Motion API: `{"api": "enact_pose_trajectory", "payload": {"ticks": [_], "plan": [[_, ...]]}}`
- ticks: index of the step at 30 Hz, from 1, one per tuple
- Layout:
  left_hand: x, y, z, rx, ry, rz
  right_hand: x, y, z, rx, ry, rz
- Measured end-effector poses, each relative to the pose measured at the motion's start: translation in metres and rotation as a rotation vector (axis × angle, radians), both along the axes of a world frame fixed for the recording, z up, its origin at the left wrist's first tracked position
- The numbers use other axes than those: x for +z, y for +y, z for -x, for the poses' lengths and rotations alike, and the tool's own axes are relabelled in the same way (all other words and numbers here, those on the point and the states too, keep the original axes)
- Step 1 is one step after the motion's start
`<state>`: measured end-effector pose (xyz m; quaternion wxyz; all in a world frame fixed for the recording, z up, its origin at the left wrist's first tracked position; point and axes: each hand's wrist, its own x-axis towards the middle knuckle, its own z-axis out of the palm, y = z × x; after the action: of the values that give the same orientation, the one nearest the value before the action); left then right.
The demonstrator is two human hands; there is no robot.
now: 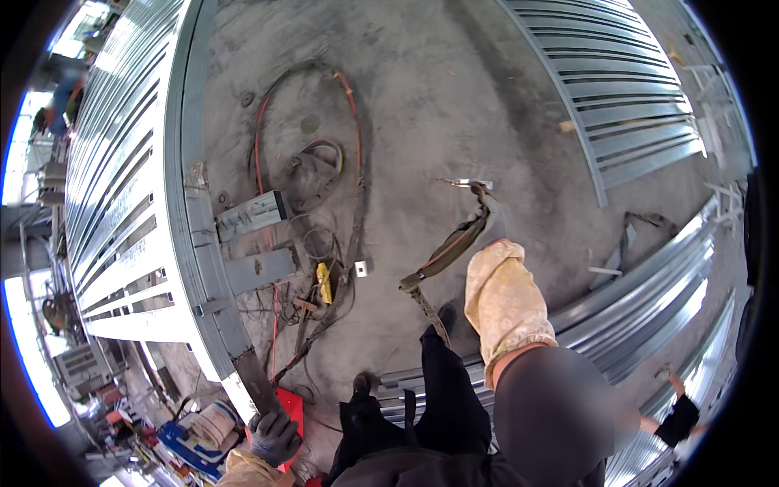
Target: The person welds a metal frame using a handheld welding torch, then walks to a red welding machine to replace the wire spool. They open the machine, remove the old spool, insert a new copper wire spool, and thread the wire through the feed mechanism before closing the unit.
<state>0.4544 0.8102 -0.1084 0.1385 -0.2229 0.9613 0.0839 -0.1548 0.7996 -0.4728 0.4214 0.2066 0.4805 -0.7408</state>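
My left hand (273, 436), in a grey glove, grips the lower end of a dark flat metal bar (256, 381) that leans against the corner of a grey steel frame (199, 268). My right forearm, in a pale yellow sleeve, reaches up from the lower right. The sleeve's end hides the hand itself. It lies next to a dark olive strap (451, 246) that hangs down to my dark trousers. A small metal clip (466, 183) sits at the strap's top end.
Red and black cables (355, 130) loop over the concrete floor around a grey lump. Louvred steel panels stand at left (114, 203) and top right (625, 89). Corrugated sheets (649, 300) lie at right, where another person's black-gloved hand (680, 414) rests. A red box (290, 406) sits near my left hand.
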Motion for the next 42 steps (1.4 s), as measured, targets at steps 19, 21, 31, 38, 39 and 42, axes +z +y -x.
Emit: {"api": "enact_pose_trajectory", "payload": {"ticks": [19,21,31,38,39,42], "plan": [[-0.022,-0.010,-0.038,-0.108,-0.202,-0.152,-0.166,0.089,0.055,0.282,-0.071,-0.506],[-0.024,-0.011,-0.033,-0.140,-0.213,-0.166,-0.167,0.116,0.043,0.465,-0.023,-0.644],[-0.016,0.001,-0.054,0.082,0.105,-0.093,-0.027,0.142,-0.175,1.253,0.306,-0.515],[-0.022,0.001,-0.080,0.093,0.442,-0.113,0.262,0.103,-0.395,1.458,0.444,-0.360],[-0.035,0.004,-0.080,0.173,0.653,-0.147,0.301,0.100,-0.431,1.362,0.535,-0.336],[-0.037,0.005,-0.082,0.271,1.124,-0.300,0.399,0.093,-0.510,1.266,0.980,-0.230]]}}
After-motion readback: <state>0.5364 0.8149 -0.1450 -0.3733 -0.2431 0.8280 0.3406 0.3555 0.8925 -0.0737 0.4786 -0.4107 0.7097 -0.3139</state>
